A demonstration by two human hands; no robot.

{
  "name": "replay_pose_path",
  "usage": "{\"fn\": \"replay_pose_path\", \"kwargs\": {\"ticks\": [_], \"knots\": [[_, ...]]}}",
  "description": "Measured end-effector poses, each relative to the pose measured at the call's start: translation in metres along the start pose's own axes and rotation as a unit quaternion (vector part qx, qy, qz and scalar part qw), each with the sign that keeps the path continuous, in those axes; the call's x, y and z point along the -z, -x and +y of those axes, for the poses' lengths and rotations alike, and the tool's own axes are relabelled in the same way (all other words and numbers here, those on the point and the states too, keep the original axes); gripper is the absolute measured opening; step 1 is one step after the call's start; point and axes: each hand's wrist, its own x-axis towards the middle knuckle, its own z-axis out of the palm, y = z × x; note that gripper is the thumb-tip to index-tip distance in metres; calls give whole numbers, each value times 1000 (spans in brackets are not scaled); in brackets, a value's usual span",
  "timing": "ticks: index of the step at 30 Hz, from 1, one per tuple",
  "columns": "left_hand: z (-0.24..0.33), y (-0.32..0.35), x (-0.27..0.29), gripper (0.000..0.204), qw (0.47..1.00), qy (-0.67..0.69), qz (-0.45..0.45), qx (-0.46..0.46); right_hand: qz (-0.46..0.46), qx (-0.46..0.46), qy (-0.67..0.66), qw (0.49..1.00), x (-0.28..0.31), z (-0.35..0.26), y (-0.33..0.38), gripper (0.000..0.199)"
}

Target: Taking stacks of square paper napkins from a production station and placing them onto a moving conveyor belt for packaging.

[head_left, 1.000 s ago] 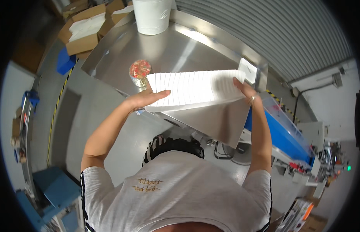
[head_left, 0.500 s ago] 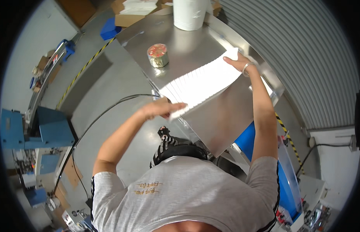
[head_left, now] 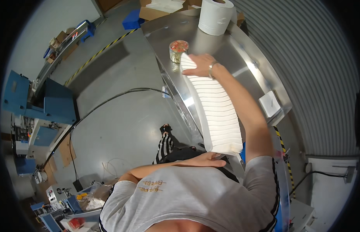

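Note:
I hold a long stack of white folded paper sheets [head_left: 218, 112] between my two hands, lengthwise over the front edge of a steel table [head_left: 241, 58]. My right hand [head_left: 199, 63] grips the stack's far end, right beside a small round can with a red patterned lid [head_left: 178, 50]. My left hand [head_left: 205, 159] presses flat against the near end, close to my chest. The stack is tilted and held above the tabletop.
A large white paper roll [head_left: 214, 15] stands at the table's far end, with cardboard boxes [head_left: 156, 9] behind it. A small white box [head_left: 269, 103] lies near the table's right edge. Blue machines [head_left: 40, 100], a black cable [head_left: 110, 100] and yellow-black tape mark the grey floor to the left.
The stack has swung from lying crosswise to pointing away from me. My right hand went out toward the can, and my left hand came back to my chest.

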Motion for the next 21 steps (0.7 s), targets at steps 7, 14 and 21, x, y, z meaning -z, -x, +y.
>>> {"fn": "replay_pose_path", "kwargs": {"ticks": [7,14,21], "knots": [[-3,-9,-3,85,996,-51,27,67,170,49,-12,984,-19,-2,7,69],[-19,-26,-1,85,994,47,93,20,296,-87,-224,924,-7,13,161,39],[-13,-38,-8,73,987,97,126,-14,230,-326,-274,875,-101,14,337,47]]}}
